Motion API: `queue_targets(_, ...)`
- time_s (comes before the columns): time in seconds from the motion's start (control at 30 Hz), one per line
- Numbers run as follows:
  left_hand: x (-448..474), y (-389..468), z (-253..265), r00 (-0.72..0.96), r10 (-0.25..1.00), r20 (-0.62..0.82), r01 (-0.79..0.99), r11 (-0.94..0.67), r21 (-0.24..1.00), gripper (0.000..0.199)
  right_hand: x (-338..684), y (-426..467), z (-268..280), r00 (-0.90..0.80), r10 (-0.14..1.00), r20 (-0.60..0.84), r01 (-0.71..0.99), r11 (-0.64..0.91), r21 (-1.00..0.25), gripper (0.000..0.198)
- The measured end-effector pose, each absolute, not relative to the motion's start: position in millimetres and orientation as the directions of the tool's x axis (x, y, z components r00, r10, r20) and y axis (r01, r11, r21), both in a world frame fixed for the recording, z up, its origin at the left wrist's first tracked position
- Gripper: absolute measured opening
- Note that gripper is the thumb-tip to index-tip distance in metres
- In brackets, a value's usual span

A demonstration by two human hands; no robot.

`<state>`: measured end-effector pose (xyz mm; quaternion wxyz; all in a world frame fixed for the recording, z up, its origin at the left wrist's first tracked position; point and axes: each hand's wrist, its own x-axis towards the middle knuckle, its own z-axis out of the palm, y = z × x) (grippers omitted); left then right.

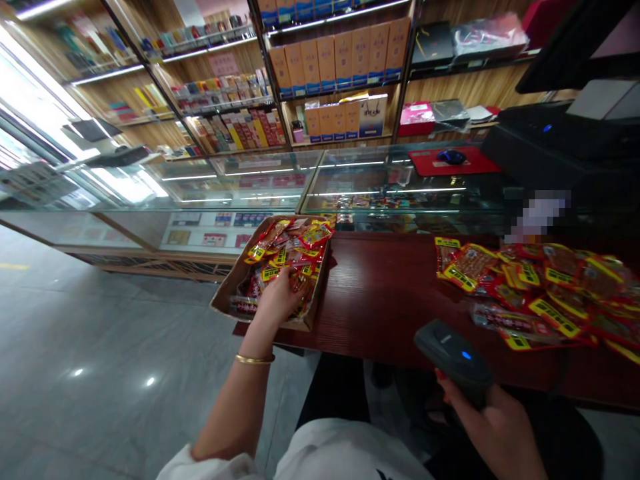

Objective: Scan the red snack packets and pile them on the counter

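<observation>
My left hand (279, 297) is down in a shallow cardboard box (223, 298) at the counter's left end. Its fingers are curled closed on a snack packet (300, 283), partly hidden among other red and yellow packets. Lower right, my right hand (493, 420) is wrapped round a dark barcode scanner (453, 357) with a lit blue light. The scanner is held over the front edge of the dark red wooden counter (377, 287). To its right lies a loose heap of snack packets (560, 287), many with yellow edges and reddish contents.
Behind the counter stands a glass display case (260, 175). On it are a mouse (451, 157) on a red mat (425, 163) and a dark checkout machine (565, 147) at right. Shelves at the back hold orange boxes (345, 60). Grey floor (100, 360) lies at left.
</observation>
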<state>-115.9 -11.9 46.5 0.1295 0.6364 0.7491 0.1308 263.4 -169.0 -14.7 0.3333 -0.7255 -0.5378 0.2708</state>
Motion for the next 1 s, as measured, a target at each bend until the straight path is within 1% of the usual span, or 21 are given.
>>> queue_targets(0.07,-121.1,-16.1,54.4,-0.27,0.962,0.027,0.774,0.2,0.601,0.056,266.6,-170.6,-14.0,0.301,0.952,-0.05,0.602,-0.231,-0.765,0.051)
queue_targets(0.13,-121.3,-23.3,68.3,-0.336,0.942,-0.007,0.511,0.188,0.838,0.05,269.5,-171.1,-14.5,0.326,0.943,-0.062,0.589,-0.254,-0.767,0.05)
queue_targets(0.17,-117.6,-27.1,75.6,-0.337,0.94,-0.05,0.343,0.172,0.923,0.049,270.6,-171.1,-15.0,0.338,0.938,-0.073,0.574,-0.267,-0.774,0.05)
queue_targets(0.2,-110.7,-30.5,81.7,-0.324,0.941,-0.1,0.17,0.162,0.972,0.048,271.3,-170.8,-15.7,0.344,0.935,-0.087,0.559,-0.278,-0.782,0.05)
queue_targets(0.23,-100.8,-32.9,85.8,-0.298,0.942,-0.153,0.013,0.164,0.986,0.048,271.9,-170.5,-16.3,0.35,0.932,-0.095,0.546,-0.285,-0.788,0.049)
queue_targets(0.27,-88.1,-34.1,87.4,-0.259,0.945,-0.2,-0.112,0.177,0.978,0.046,272.2,-170.2,-16.6,0.358,0.929,-0.096,0.538,-0.289,-0.792,0.048)
queue_targets(0.3,-73.4,-33.9,86.1,-0.211,0.949,-0.236,-0.196,0.195,0.961,0.044,272.5,-170.0,-16.7,0.365,0.927,-0.086,0.538,-0.286,-0.793,0.047)
queue_targets(0.33,-57.5,-32.5,81.9,-0.15,0.955,-0.256,-0.243,0.216,0.946,0.043,272.9,-169.9,-16.3,0.371,0.926,-0.068,0.544,-0.276,-0.792,0.046)
queue_targets(0.37,-41.4,-30.3,75.4,-0.077,0.962,-0.261,-0.263,0.233,0.936,0.043,273.6,-169.9,-15.5,0.376,0.926,-0.044,0.554,-0.262,-0.79,0.045)
queue_targets(0.47,0.7,-22.1,47.8,0.137,0.961,-0.239,-0.251,0.267,0.931,0.046,276.6,-170.9,-11.1,0.352,0.936,-0.007,0.579,-0.224,-0.784,0.044)
queue_targets(0.53,18.9,-17.9,29.6,0.189,0.952,-0.24,-0.25,0.283,0.926,0.056,278.8,-171.8,-7.4,0.332,0.943,0.001,0.578,-0.203,-0.79,0.043)
queue_targets(0.63,31.7,-14.0,11.5,0.185,0.948,-0.259,-0.302,0.306,0.903,0.078,280.1,-173.0,-3.0,0.353,0.936,0.011,0.56,-0.202,-0.804,0.042)
queue_targets(0.67,33.1,-12.9,8.2,0.183,0.945,-0.273,-0.341,0.321,0.883,0.081,280.0,-173.2,-2.2,0.364,0.931,0.01,0.557,-0.209,-0.804,0.042)
queue_targets(0.7,33.6,-11.7,6.0,0.193,0.935,-0.298,-0.391,0.351,0.851,0.079,279.8,-173.2,-1.9,0.369,0.929,0.006,0.557,-0.216,-0.802,0.042)
queue_targets(0.73,33.2,-10.4,4.6,0.221,0.917,-0.332,-0.451,0.398,0.799,0.071,279.5,-173.1,-1.9,0.368,0.93,0.003,0.559,-0.219,-0.799,0.043)
queue_targets(0.8,30.8,-7.4,2.6,0.329,0.853,-0.405,-0.558,0.522,0.646,0.05,278.6,-172.4,-2.7,0.358,0.934,0.0,0.566,-0.217,-0.796,0.043)
queue_targets(0.83,29.2,-6.0,1.3,0.386,0.818,-0.427,-0.592,0.574,0.565,0.044,278.0,-172.0,-3.2,0.348,0.938,-0.002,0.567,-0.212,-0.796,0.043)
queue_targets(0.87,27.6,-4.8,-0.4,0.429,0.792,-0.433,-0.614,0.608,0.503,0.043,277.3,-171.7,-3.7,0.34,0.94,-0.003,0.565,-0.207,-0.799,0.042)
queue_targets(0.9,26.1,-3.9,-2.9,0.458,0.779,-0.429,-0.626,0.625,0.467,0.044,276.6,-171.5,-4.1,0.334,0.943,-0.004,0.562,-0.202,-0.802,0.042)
queue_targets(0.93,24.8,-3.3,-5.9,0.472,0.777,-0.417,-0.63,0.628,0.457,0.042,275.8,-171.4,-4.4,0.327,0.945,-0.004,0.558,-0.197,-0.806,0.042)
queue_targets(1.0,23.4,-2.8,-13.2,0.483,0.785,-0.387,-0.618,0.62,0.484,0.032,274.6,-171.7,-5.0,0.317,0.948,-0.006,0.553,-0.19,-0.811,0.042)
